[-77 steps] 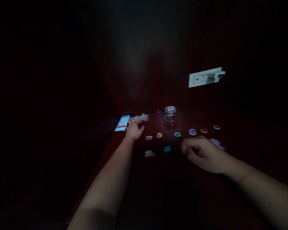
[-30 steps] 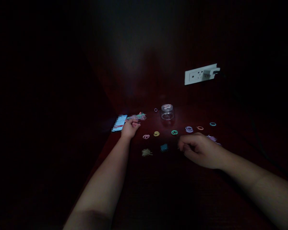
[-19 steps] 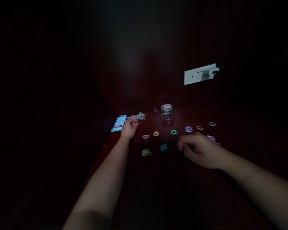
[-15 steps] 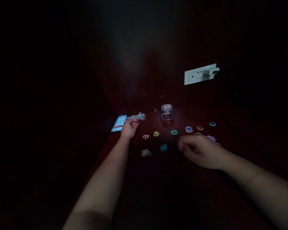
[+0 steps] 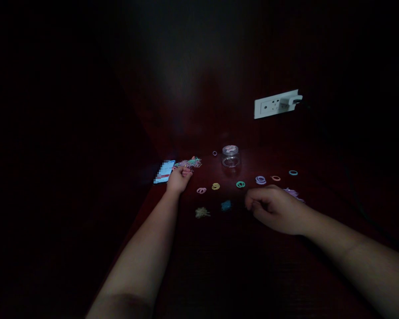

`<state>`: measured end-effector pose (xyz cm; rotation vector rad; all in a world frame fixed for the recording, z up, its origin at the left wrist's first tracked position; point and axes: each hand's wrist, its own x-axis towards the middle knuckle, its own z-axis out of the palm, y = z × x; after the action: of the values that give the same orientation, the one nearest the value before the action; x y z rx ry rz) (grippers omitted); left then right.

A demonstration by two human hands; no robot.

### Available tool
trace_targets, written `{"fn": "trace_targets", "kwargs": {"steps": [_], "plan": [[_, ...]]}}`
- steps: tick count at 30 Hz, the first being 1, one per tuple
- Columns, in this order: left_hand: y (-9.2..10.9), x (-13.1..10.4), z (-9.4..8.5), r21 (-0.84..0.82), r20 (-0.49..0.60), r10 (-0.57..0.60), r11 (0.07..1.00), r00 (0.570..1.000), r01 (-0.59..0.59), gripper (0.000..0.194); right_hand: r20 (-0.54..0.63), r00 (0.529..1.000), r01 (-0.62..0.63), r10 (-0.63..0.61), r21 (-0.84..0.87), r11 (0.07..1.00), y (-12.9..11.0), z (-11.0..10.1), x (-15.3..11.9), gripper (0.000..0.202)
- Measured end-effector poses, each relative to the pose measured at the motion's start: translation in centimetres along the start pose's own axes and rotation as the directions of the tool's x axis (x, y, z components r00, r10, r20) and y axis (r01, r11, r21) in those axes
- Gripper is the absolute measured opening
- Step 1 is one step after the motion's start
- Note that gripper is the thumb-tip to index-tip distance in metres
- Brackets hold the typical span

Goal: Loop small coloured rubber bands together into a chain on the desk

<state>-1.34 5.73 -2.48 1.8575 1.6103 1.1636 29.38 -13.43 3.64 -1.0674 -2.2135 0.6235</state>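
Observation:
My left hand is at the near edge of a mixed pile of small pastel elastic bands, beside a lit phone. Its fingers are pinched together, and whatever is between them is too small to name. My right hand hovers or rests low over the table with curled fingers and thumb drawn in; what it holds, if anything, is hidden. Left of it lie a blue bunch of bands and a pale yellow bunch. A lilac bunch shows partly behind its wrist.
Behind the hands runs a row of hair ties: pink, yellow, green, purple, orange and blue. A clear lidded jar stands farther back. A wall socket holds a plug. Surroundings are dark.
Both hands stay nearly in place, with the right fingers shifting only slightly. The whole view has moved a touch; the bands and jar look unchanged.

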Motion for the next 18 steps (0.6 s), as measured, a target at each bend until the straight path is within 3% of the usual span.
{"fn": "trace_targets", "kwargs": {"steps": [10, 14, 18], "plan": [[0.6, -0.5, -0.2, 0.012, -0.035, 0.083, 0.996, 0.996, -0.083, 0.012, -0.017, 1.0, -0.019, 0.019, -0.017, 1.0, 0.1, 0.3, 0.2, 0.013], [3.1, -2.3, -0.4, 0.041, -0.051, 0.171, 0.985, 0.984, -0.169, 0.009, -0.075, 0.997, -0.016, 0.013, -0.042, 0.999, 0.3, 0.4, 0.4, 0.011], [7.3, -5.9, -0.1, 0.067, -0.029, 0.278, 0.959, 0.96, -0.276, 0.008, -0.191, 0.981, 0.0, -0.017, -0.088, 0.996, 0.7, 0.6, 0.7, 0.007]]}}
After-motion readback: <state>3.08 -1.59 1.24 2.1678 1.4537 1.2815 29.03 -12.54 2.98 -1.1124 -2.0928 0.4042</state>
